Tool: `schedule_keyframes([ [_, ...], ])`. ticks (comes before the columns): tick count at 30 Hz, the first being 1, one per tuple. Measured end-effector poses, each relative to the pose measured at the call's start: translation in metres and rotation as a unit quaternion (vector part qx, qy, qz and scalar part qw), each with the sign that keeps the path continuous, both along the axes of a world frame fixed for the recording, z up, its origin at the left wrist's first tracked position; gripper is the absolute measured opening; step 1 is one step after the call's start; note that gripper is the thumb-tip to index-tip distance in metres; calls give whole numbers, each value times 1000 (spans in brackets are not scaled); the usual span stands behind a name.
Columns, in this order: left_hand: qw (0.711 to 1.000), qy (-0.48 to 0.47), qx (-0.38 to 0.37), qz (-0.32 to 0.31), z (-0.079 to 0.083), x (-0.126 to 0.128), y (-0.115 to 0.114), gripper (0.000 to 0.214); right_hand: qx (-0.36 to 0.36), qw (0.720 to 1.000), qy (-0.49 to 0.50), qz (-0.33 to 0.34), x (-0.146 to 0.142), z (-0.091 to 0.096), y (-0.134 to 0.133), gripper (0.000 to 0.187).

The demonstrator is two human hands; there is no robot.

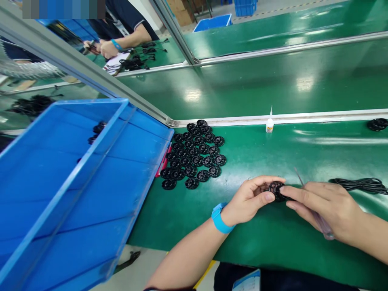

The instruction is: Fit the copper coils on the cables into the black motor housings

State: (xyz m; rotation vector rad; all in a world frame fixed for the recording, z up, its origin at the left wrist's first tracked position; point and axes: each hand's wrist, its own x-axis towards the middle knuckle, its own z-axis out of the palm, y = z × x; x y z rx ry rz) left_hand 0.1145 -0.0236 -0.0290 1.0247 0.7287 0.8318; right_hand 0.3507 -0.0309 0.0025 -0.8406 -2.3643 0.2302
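My left hand (250, 200), with a blue band at the wrist, grips a small black round slotted part (275, 190) between thumb and fingers. Reaching in from the right, my right hand (330, 206) presses its index finger against that part. Tucked in the same hand is a screwdriver (325, 229) with a see-through handle; its thin shaft points up and away from the part. A bundled black cable (360, 185) lies beyond my right hand. Left of my hands, many similar black round parts (197, 161) are spread in a cluster on the green table (182, 218).
A big blue bin (121, 194) stands tilted at the left, with a few black parts inside. A small white dropper bottle (269, 125) stands by the white rail (230, 121). Another black part (377, 124) sits far right. Across the frame, a co-worker's hands (107, 48) handle something near cables.
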Motion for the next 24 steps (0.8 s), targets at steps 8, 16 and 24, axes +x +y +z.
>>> schedule_keyframes([
  [8,1000,-22,-14,-12,0,2,-1,44,-56,998,33,-2,-2,-1,-1,21],
  [16,999,-43,-21,4,-2,6,-2,44,-12,1000,-5,-17,-1,1,1,26],
  [24,995,-87,-48,-14,1,5,-5,44,-137,982,128,0,-1,14,-3,10],
])
